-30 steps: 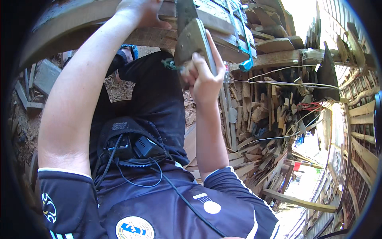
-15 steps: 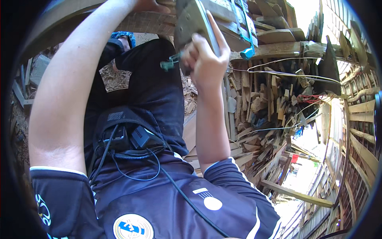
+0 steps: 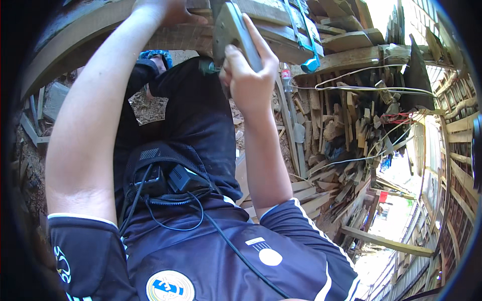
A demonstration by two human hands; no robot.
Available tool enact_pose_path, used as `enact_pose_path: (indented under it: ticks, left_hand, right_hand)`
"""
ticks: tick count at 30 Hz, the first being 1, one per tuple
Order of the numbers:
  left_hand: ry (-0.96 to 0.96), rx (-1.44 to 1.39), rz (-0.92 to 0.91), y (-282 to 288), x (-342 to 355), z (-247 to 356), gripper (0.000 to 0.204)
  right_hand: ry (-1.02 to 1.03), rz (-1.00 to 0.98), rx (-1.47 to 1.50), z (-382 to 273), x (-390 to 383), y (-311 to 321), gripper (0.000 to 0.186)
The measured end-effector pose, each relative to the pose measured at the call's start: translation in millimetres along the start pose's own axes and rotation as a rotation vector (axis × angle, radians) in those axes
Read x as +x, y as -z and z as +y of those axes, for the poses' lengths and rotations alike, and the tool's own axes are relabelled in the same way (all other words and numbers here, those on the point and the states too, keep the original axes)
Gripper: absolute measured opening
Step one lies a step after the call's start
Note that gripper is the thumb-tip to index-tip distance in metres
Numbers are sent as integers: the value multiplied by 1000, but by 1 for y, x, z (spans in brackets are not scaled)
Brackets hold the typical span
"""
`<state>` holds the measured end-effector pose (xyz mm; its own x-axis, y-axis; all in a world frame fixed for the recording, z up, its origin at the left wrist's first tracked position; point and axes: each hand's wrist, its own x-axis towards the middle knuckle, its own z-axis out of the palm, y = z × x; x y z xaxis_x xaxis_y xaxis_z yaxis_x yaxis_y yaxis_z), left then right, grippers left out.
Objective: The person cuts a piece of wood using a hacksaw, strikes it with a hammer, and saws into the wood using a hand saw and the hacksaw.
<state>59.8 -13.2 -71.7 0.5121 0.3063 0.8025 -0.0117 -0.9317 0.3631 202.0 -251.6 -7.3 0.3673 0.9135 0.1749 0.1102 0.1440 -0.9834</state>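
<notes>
A person in a dark sports shirt [image 3: 211, 261] works at a curved timber beam [image 3: 90, 37], seen from above the chest. At far left, the scene darkens toward the rim, and rubble on the dirt ground [image 3: 35, 145] is hard to make out. The left hand [image 3: 168, 10] reaches up onto the beam's upper edge; it is cut off by the top of the frame, so whether its fingers are clenched or spread cannot be told. Just right of it, the right hand [image 3: 251, 80] is clenched around the grey handle of a hand tool [image 3: 231, 30] (its working end is cut off at the top edge, so its kind cannot be told). The handle rises out of the fist, fingers [image 3: 232, 56] curled across its near side and another finger running up its right side, and it lies against the planks at the beam's right end. A dark pouch with black cables [image 3: 165, 185] sits at the waist. Further right, a blue-green strap [image 3: 306, 45] crosses the planks, and a heap of scrap wood [image 3: 346, 130] and loose wires crowds the space beside the right forearm.
</notes>
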Motion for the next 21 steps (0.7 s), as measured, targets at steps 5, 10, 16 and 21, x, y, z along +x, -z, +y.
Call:
enact_pose_path:
  ticks: [5, 10, 16, 21]
  left_hand:
    - [245, 561, -205, -20, 26, 23, 47]
    - [525, 977, -424, -21, 25, 20, 51]
    - [642, 896, -536, -8, 43, 59, 76]
    - [541, 859, -524, -16, 36, 34, 71]
  right_hand:
    - [-69, 21, -90, -18, -91, 33, 66]
    - [-109, 25, -80, -24, -53, 21, 59]
    - [-101, -4, 0, -3, 3, 12, 59]
    - [-89, 24, -188, -31, -98, 33, 64]
